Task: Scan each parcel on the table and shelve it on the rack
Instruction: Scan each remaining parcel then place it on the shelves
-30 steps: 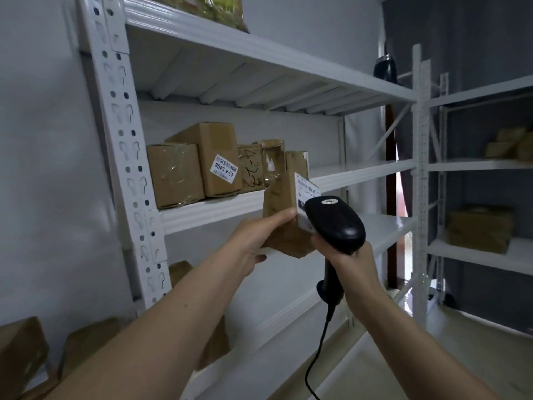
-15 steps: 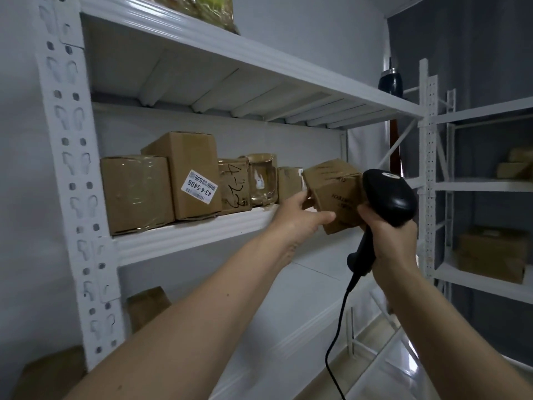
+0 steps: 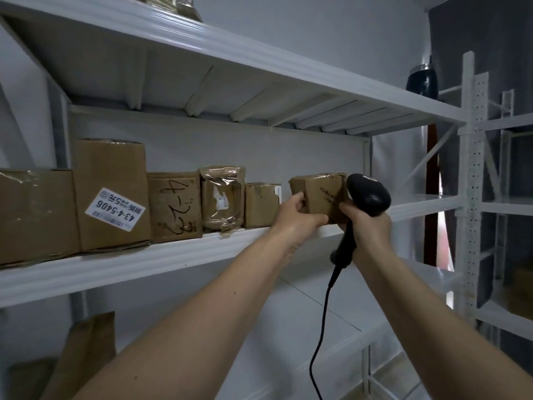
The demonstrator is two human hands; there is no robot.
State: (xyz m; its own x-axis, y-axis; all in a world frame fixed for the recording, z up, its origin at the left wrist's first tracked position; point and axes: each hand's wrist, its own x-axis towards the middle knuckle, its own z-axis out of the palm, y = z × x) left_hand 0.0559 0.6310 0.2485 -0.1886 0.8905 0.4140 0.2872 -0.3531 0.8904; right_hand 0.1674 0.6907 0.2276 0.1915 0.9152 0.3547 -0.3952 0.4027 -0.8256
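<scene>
My left hand (image 3: pixel 297 216) grips a small brown cardboard parcel (image 3: pixel 323 194) by its left side and underside. The parcel sits at the front edge of the white rack's middle shelf (image 3: pixel 173 255), just right of the row of shelved parcels. My right hand (image 3: pixel 366 226) holds a black corded barcode scanner (image 3: pixel 367 194) by its handle, and its fingers touch the parcel's right side. The scanner's head hides the parcel's right end.
Several brown parcels line the middle shelf: a labelled box (image 3: pixel 111 194), a box with handwriting (image 3: pixel 174 207), a taped packet (image 3: pixel 222 199), a small box (image 3: pixel 261 204). More parcels stand on the lower shelf (image 3: pixel 86 350). A second rack (image 3: pixel 476 197) stands right.
The parcel has gone from chest height up and onto the middle shelf, beside the shelved row. Both hands rose with it, and the scanner now sits against the parcel's right side.
</scene>
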